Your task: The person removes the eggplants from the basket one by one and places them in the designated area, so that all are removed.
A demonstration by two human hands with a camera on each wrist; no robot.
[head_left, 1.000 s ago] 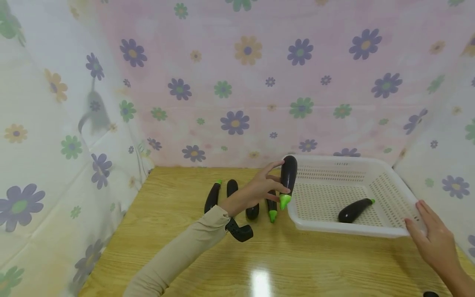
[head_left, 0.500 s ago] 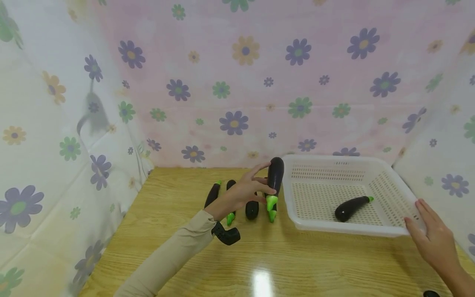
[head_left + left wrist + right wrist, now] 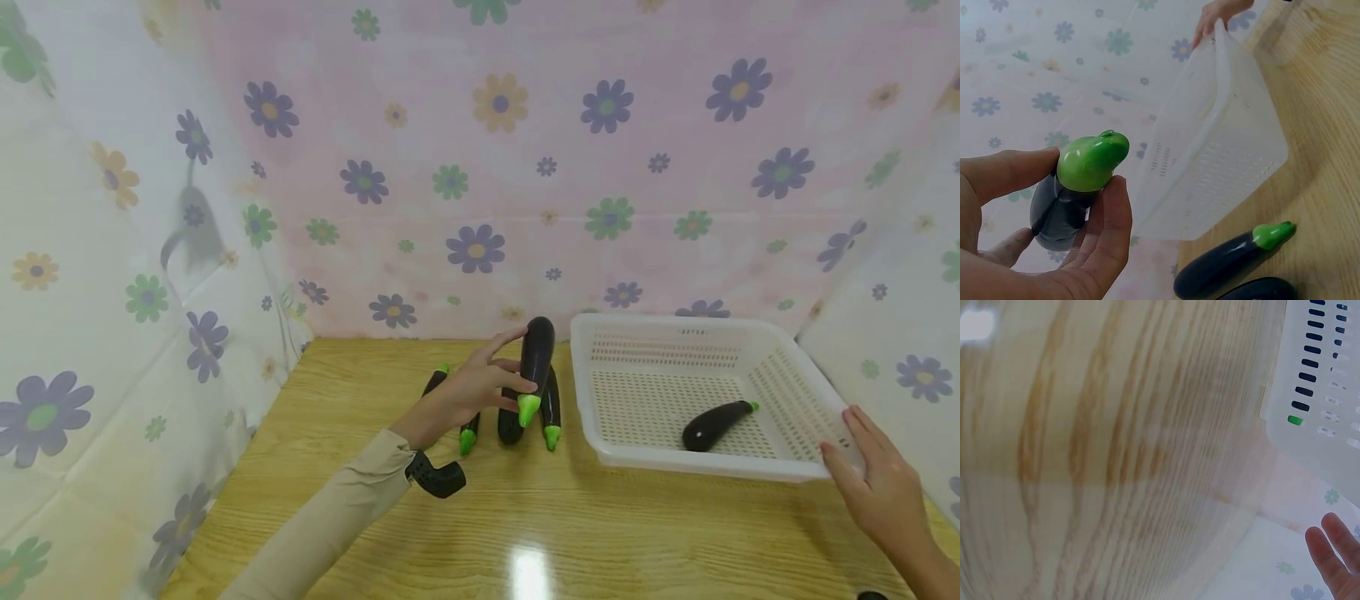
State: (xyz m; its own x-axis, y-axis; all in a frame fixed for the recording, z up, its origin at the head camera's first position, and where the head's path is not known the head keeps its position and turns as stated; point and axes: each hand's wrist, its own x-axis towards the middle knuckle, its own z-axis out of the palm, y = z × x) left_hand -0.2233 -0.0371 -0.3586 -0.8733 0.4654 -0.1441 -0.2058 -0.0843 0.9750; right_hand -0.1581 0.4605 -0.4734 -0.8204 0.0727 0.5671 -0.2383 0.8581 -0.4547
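My left hand [image 3: 465, 392] pinches a dark purple eggplant [image 3: 537, 354] between thumb and fingers, its green cap [image 3: 1088, 162] pointing down toward me. It is held up over a row of several more eggplants on the table, including one at the right end [image 3: 552, 408] and a partly covered one [image 3: 468, 437]. On the right stands a white plastic basket [image 3: 690, 463] with slotted walls. A single eggplant [image 3: 716, 425] lies inside it. My right hand [image 3: 885, 479] holds the basket's front right corner, fingers and thumb over the rim.
The wooden table [image 3: 360, 533] runs back to a flowered cloth [image 3: 420, 125] hung behind and along both sides. A black strap piece [image 3: 437, 477] sits at the left wrist. Left of the basket, the eggplant row lies close by its wall.
My left hand has moved left, carrying its eggplant from the basket's left rim to above the row. The right hand stays on the basket.
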